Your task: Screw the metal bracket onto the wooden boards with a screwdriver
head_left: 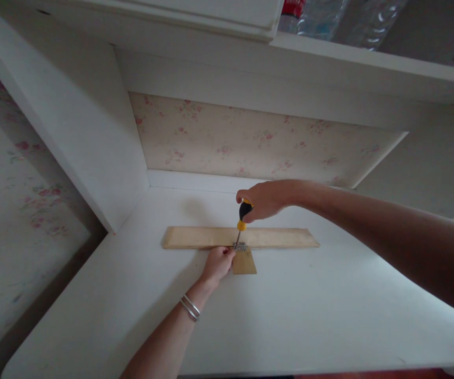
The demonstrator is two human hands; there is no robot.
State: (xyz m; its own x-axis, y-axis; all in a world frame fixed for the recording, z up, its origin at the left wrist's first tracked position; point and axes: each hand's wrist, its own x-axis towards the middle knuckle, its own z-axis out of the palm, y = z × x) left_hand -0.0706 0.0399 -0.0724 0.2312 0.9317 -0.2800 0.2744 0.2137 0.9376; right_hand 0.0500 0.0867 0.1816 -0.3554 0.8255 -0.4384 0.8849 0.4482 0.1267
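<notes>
My right hand (pixel 264 201) is closed around the yellow and black handle of a screwdriver (pixel 241 225). The screwdriver's shaft points down, its tip at a small metal hinge (pixel 241 246). This hinge lies where a long, light wooden board (pixel 199 238) meets a small wooden piece (pixel 244 262). Fingers pinched, my left hand (pixel 218 264) is beside the hinge, close to the screwdriver's tip and the small piece's left edge. What those fingers pinch, if anything, is hidden. Two silver bangles circle my left wrist.
The board rests on a white desk top (pixel 305 310). A white side panel (pixel 80 121) rises at the left, with flowered wallpaper (pixel 227 139) behind. Overhead, a white shelf (pixel 369 58) holds several clear plastic bottles (pixel 321 18).
</notes>
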